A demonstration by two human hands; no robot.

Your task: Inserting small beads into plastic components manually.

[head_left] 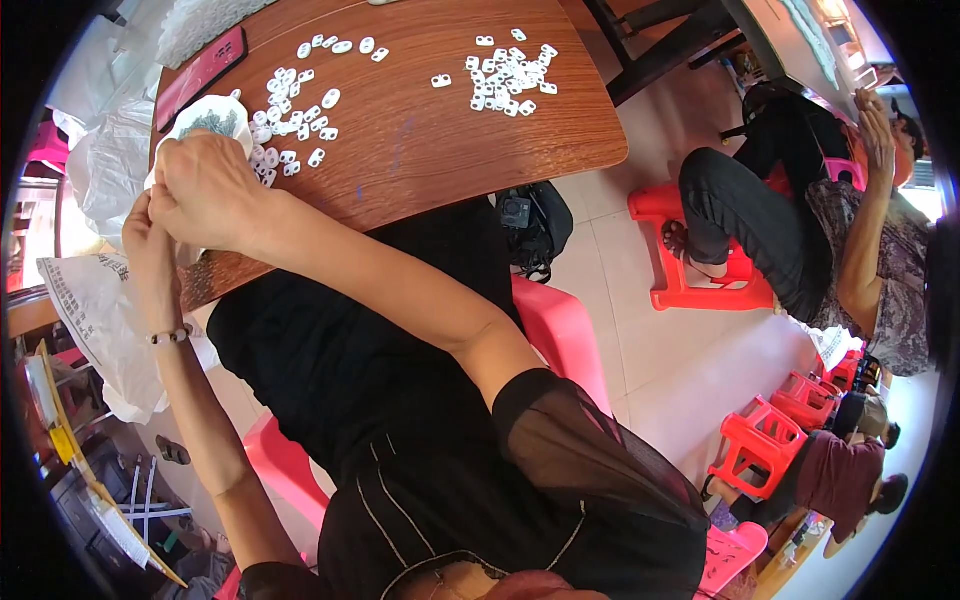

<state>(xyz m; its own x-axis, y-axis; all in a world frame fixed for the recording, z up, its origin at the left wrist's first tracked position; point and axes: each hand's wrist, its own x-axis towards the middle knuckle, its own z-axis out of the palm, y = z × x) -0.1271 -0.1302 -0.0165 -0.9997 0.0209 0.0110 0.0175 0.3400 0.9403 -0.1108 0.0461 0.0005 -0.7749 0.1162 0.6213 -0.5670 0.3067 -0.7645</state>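
Note:
At the table's left edge my two hands meet, fingertips together. My right hand (pixel 208 192) is closed in a pinch in front of a white scalloped dish (pixel 240 107) and hides part of it. Just below it my left hand (pixel 150 238), with a beaded bracelet at the wrist, is also closed. What the fingers hold is too small or hidden to make out. Small grey metal-looking pieces (pixel 212 120) lie in the dish. Right of it are scattered small white plastic parts (pixel 285 118), some oval and some two-holed.
Another pile of white two-holed parts (pixel 512 78) lies further right on the brown wooden table (pixel 420 150). A phone in a red case (pixel 203 78) rests behind the dish. Clear plastic bags (pixel 110 165) hang at the left. A seated person (pixel 800 210) and red stools (pixel 690 290) are at the right.

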